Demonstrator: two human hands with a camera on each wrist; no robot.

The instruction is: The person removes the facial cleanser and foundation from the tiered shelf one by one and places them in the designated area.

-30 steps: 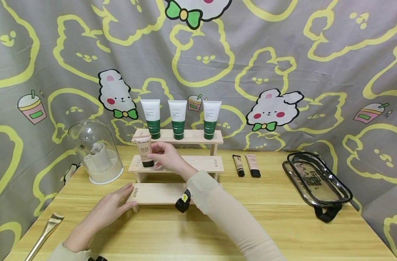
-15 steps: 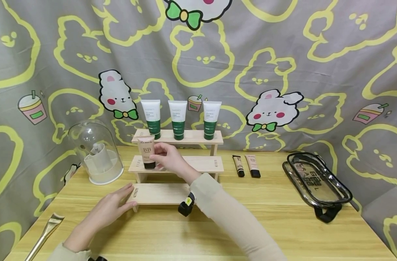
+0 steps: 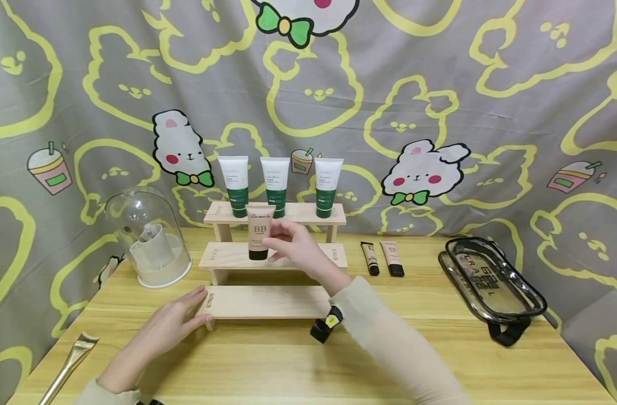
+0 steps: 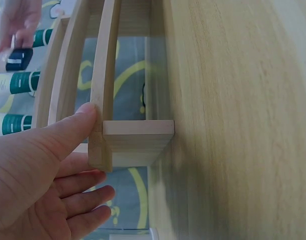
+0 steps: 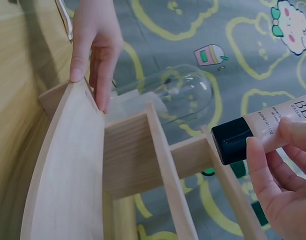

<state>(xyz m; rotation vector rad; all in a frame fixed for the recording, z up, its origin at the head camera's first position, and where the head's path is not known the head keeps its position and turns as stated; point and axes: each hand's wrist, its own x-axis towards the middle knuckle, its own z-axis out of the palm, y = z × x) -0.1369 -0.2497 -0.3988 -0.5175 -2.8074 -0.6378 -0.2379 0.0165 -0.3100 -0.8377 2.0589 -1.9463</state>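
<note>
My right hand [image 3: 299,247] pinches a pinkish BB cream tube [image 3: 259,229] with a black cap, held upright with the cap down. In the head view it overlaps the middle tier of the three-tier wooden display stand [image 3: 268,301]. The right wrist view shows the tube's black cap [image 5: 233,140] and thumb and fingers on its sides. My left hand [image 3: 169,318] grips the left end of the lowest tier, thumb at the front edge [image 4: 88,117], fingers behind. Three white-and-green tubes [image 3: 326,188] stand on the top tier, the middle one partly hidden by the BB cream.
Two small tubes [image 3: 392,259] lie on the table right of the stand. Farther right lies a clear black-trimmed pouch [image 3: 496,281]. A glass dome [image 3: 146,236] with a white holder inside stands at left, and a gold-coloured tool [image 3: 70,365] lies at front left. A patterned curtain hangs behind.
My right hand has carried the BB cream tube rightward, from the left end of the middle tier toward its centre. The left hand stays on the lowest tier.
</note>
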